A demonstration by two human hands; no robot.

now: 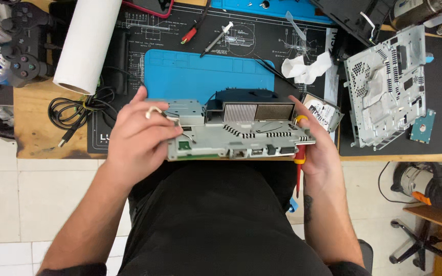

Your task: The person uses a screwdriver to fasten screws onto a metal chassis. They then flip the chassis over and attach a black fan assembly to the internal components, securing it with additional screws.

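Observation:
A grey metal electronics chassis (pixel 241 135) with a finned heatsink and rear ports is held over my lap at the workbench's front edge. My left hand (pixel 141 135) grips its left end, with a thin white wire looped over the fingers. My right hand (pixel 315 140) holds the right end and also clasps a red and yellow screwdriver (pixel 299 163) that points down. A blue silicone work mat (pixel 200 74) lies on the bench just behind the chassis.
A perforated metal shield plate (pixel 387 87) and a small hard drive (pixel 423 126) lie at right. A white paper roll (pixel 88 43), game controllers (pixel 24 43) and a black cable (pixel 78 110) sit at left. Crumpled tissue (pixel 307 67), tweezers and a syringe lie behind.

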